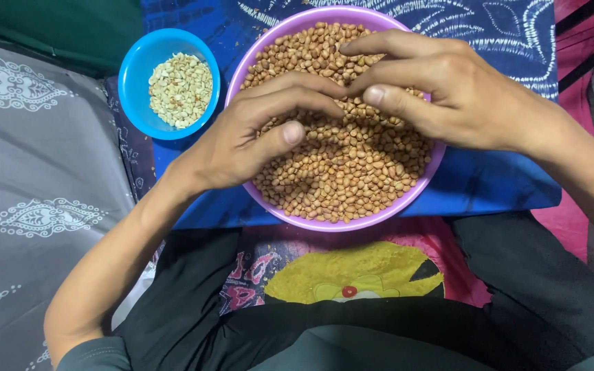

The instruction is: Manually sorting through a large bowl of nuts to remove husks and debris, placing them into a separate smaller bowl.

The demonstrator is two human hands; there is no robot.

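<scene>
Over the purple bowl (429, 180), both hands' fingers (324, 86) meet.

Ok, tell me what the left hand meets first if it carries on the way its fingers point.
Probably the right hand: the left hand's fingertips point up-right and almost touch its fingertips above the peanuts.
</scene>
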